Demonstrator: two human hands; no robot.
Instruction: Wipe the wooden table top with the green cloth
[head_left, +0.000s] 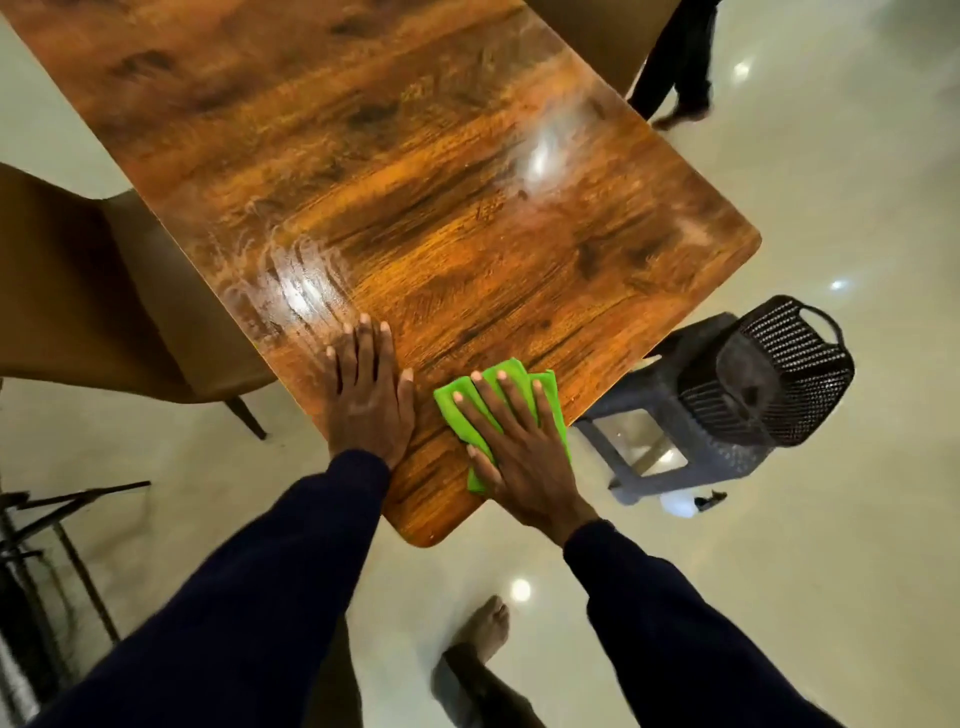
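— Two hands on the wooden table top?
— Yes, both flat, palms down, near the closest corner.
— And the green cloth?
— Under the right hand, right by the near edge. Folded, with its long side running away toward the far end. Green sticking out past the fingertips and by the thumb.
— Held tight?
— No, not squeezed. Fingers spread wide and pressing the cloth down onto the wood.
— And the left hand?
— Empty, fingers together, just resting on the wood beside the cloth. Not touching it. Looks like propping up the body.
— Which hand closer to the cloth?
— Right one, on top of it already.
— Where to go next?
— Probably away, up along the wood. Most of the table lies ahead of the cloth. Shiny wet streaks up past the left hand. Both arms reaching out in dark sleeves.
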